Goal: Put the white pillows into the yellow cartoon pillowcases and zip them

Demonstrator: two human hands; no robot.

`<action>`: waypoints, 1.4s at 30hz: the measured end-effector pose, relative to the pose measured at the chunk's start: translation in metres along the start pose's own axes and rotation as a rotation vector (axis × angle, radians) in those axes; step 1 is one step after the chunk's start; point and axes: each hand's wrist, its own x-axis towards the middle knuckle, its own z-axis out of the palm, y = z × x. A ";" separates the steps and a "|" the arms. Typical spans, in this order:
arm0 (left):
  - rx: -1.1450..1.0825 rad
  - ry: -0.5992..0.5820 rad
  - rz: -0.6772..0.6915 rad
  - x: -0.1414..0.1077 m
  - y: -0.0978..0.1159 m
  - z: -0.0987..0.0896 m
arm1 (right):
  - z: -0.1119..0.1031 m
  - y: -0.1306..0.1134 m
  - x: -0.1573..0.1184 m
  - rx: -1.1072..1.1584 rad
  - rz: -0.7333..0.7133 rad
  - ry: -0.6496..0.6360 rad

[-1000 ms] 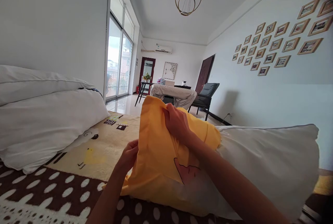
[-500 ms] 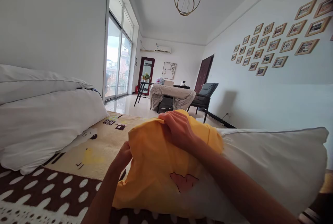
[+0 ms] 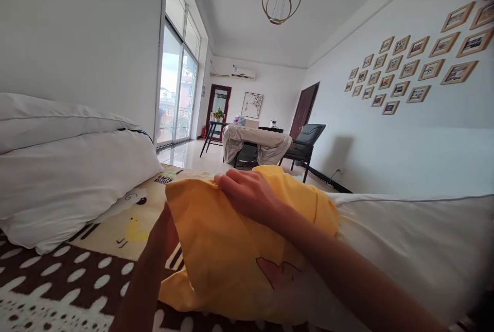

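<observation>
A yellow pillowcase (image 3: 216,249) with a pink printed shape low on its side covers part of a white pillow (image 3: 417,239), which sticks out to the right. My right hand (image 3: 249,193) is closed over the pillowcase's upper edge, its fingers bent round the cloth. At the left edge of the fabric, my left hand (image 3: 164,231) holds the cloth, its fingertips hidden behind it. Between the hands the yellow fabric is stretched, and a loose fold hangs at the lower left.
Below lies a patterned blanket (image 3: 110,239) in brown, white and beige. White pillows (image 3: 73,182) are stacked on the left. Farther off stand a covered table (image 3: 257,136) and a black chair (image 3: 306,141), with a sliding glass door (image 3: 177,90) at the left.
Both hands have moved left, drawing the pillowcase's edge leftward. The yellow cloth reaches farther left, and a loose fold shows more at the lower left. The camera view has shifted slightly.
</observation>
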 end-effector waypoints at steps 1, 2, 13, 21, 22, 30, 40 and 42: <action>0.001 -0.043 0.012 -0.008 0.004 0.008 | -0.001 -0.003 0.001 -0.011 -0.016 0.000; 0.040 -0.071 0.031 -0.016 0.008 0.016 | -0.003 -0.005 0.002 -0.010 -0.033 0.003; -0.119 0.343 -0.171 -0.022 0.027 0.036 | -0.029 0.029 0.001 0.456 0.092 -0.297; -0.203 0.275 -0.235 -0.017 0.024 0.033 | -0.041 0.096 -0.043 0.585 0.313 -0.710; -0.162 0.226 -0.208 -0.018 0.024 0.034 | -0.039 0.094 -0.048 0.520 0.328 -0.690; 0.471 0.203 0.446 -0.020 0.025 0.029 | -0.001 0.055 -0.069 -0.126 0.306 -0.421; 0.235 0.378 0.162 -0.008 0.012 0.027 | -0.022 0.081 -0.061 -0.197 0.125 -0.349; 0.326 0.371 0.215 -0.010 0.016 0.028 | -0.019 0.062 -0.059 -0.247 0.208 -0.286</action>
